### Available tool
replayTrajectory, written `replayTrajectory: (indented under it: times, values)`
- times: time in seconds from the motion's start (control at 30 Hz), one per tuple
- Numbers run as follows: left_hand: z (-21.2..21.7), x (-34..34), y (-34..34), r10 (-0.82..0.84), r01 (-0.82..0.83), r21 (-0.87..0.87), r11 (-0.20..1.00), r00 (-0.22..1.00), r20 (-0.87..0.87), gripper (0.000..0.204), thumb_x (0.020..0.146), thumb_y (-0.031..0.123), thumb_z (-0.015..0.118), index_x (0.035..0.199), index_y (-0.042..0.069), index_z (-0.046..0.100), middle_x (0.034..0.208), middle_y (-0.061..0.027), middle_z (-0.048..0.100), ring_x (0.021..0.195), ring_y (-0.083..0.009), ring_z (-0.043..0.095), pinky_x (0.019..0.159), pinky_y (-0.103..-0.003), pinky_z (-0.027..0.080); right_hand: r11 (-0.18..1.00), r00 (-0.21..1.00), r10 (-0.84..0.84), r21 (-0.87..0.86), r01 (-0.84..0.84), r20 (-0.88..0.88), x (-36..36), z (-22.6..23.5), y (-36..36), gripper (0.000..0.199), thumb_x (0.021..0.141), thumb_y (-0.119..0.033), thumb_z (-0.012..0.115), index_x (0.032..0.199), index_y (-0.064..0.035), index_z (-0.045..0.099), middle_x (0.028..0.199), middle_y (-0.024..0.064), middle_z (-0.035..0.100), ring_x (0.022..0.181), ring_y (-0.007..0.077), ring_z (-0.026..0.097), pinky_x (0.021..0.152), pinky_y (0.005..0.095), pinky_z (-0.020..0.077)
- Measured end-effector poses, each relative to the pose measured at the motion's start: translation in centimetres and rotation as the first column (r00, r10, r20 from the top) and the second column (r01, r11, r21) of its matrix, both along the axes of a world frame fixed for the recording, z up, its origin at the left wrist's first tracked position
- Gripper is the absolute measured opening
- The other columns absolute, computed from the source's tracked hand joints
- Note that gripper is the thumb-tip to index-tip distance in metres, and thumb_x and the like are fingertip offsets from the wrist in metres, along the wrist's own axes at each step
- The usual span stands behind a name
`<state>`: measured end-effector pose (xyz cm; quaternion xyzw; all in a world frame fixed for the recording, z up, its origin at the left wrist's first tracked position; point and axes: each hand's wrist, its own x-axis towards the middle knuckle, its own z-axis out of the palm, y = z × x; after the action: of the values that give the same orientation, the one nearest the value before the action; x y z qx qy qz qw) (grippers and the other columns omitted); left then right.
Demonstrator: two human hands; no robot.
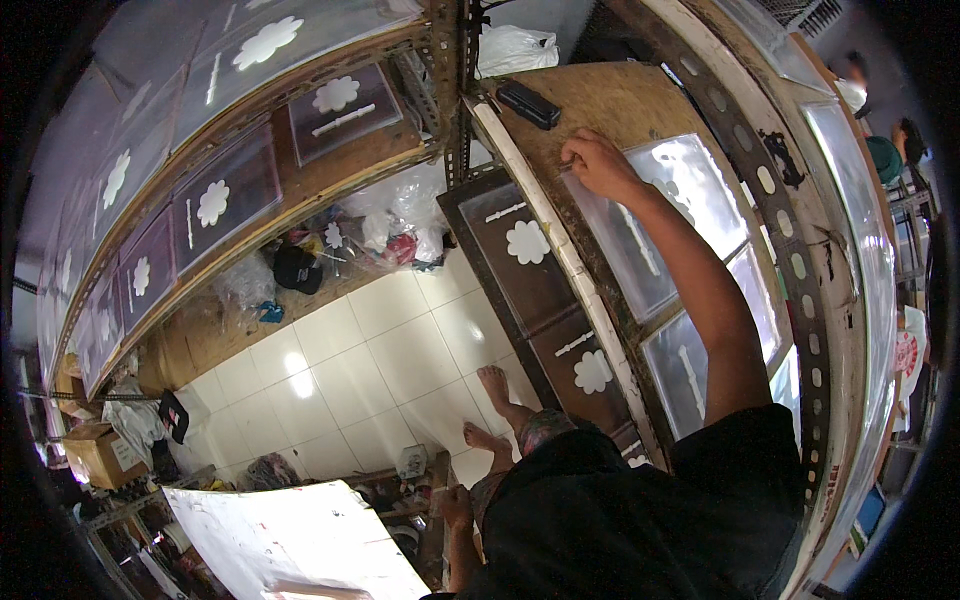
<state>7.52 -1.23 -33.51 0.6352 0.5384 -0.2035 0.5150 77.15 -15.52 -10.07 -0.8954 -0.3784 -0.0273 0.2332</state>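
Note:
My right hand (598, 160) reaches out over a wooden shelf top (620, 100), and its bent fingers grip the far corner of a clear plastic packet (680, 215) lying flat there. More clear packets (700, 370) lie in a row nearer to me. My left hand (456, 506) hangs low by my thigh, close to a white board (290, 540); its fingers are too small to read. A black oblong tool (528, 103) lies on the shelf just beyond my right hand.
Dark packets with white flower shapes (527, 243) fill the lower shelf below, and more (212, 203) line the racks at left. Plastic bags (400, 225) pile on the white tiled floor (340, 370) near my bare feet (495, 385). A cardboard box (95, 455) sits at lower left.

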Motion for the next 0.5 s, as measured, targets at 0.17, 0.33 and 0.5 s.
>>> replayTrajectory:
  times: [0.17,0.33,0.5]
  values:
    - [3.1,0.6,-1.2,0.0,0.001,0.038,0.999,1.0,-0.029,0.036,0.094,0.023,0.058,0.115,-0.004,0.066,0.104,-0.0185,0.071,0.092,-0.0271,0.07,0.082,-0.039,0.054,1.0,1.0,0.024,0.019,-0.024,0.02,-0.4,-0.2,-0.1,0.009,0.08,0.001,0.057,0.086,-0.0045,0.061,0.09,0.016,0.058,0.094,0.0372,0.058,0.082,0.0473,0.0467]
    - [2.4,-0.8,-1.3,0.116,-0.114,-0.041,0.993,0.992,0.053,0.034,0.095,0.022,0.058,0.115,-0.004,0.066,0.105,-0.0165,0.069,0.092,-0.0243,0.069,0.082,-0.037,0.054,0.999,0.998,0.034,0.022,-0.035,0.044,-0.8,-0.3,-0.4,0.007,0.079,0.0,0.058,0.084,-0.0052,0.061,0.09,0.015,0.058,0.093,0.0368,0.059,0.08,0.0474,0.047]
    - [1.3,-1.6,-1.5,0.04,-0.056,0.092,0.994,0.985,0.167,0.031,0.096,0.02,0.058,0.114,-0.004,0.066,0.102,-0.0152,0.069,0.088,-0.0229,0.068,0.079,-0.035,0.053,0.999,0.994,0.037,0.001,-0.038,0.106,-0.7,-0.8,-0.8,0.008,0.079,-0.002,0.06,0.085,-0.0067,0.063,0.09,0.0146,0.06,0.091,0.0373,0.059,0.08,0.0478,0.0473]
